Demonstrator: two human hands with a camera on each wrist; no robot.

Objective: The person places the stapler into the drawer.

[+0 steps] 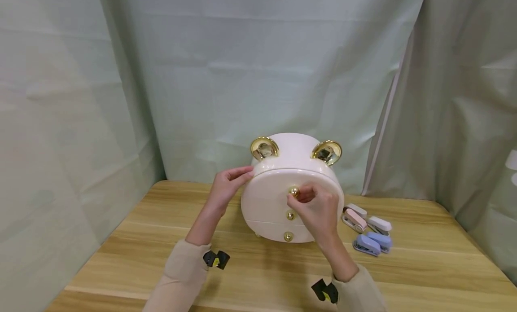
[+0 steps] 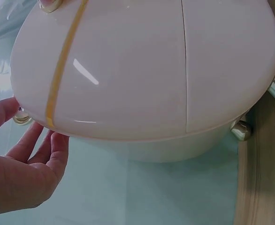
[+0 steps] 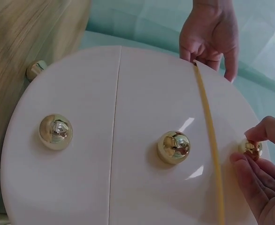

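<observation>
My drawer box (image 1: 278, 204) is glossy cream-white with a thin gold band, round gold knobs (image 3: 173, 146) and two shiny gold ears (image 1: 264, 148). My sleeves (image 1: 183, 267) are beige. The table (image 1: 424, 258) is pale wood grain; near its right edge lie pink, white and lilac-blue staplers (image 1: 369, 233). The curtain behind (image 1: 242, 69) is pale green.

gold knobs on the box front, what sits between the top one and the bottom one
A third gold knob, the middle knob, between top knob and bottom knob; the right wrist view shows it best.

Big glossy white round box (image 2: 147, 70) fills most of the view, with a gold band (image 2: 62, 70) running across it. Left hand (image 2: 20, 173) sits at 8 o'clock, fingertips (image 2: 57, 140) touching the rim; gold ball foot (image 2: 241, 130) at 4 o'clock.
</observation>
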